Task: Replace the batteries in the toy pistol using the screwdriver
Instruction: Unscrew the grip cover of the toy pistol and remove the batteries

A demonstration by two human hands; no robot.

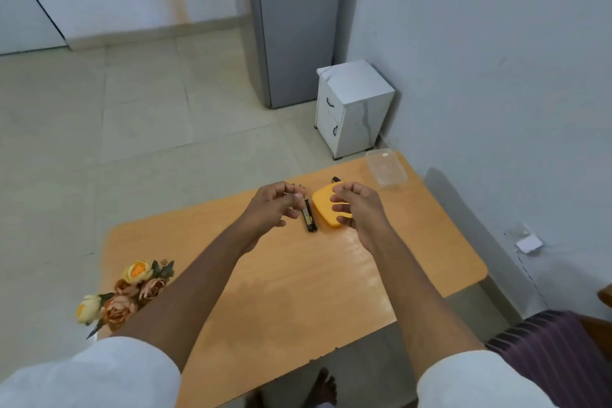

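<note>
Left hand point(270, 209) pinching a small black part point(309, 216) (fingertips only), right hand point(357, 207) loosely curled above the orange lid point(326, 205).

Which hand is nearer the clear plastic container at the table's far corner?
Right. The right hand hovers over the orange lid, just short of the clear container; the left hand is further left, beyond the black battery holder.

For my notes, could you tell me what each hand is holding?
Left hand pinches the top end of a dark part; right hand seems empty.
</note>
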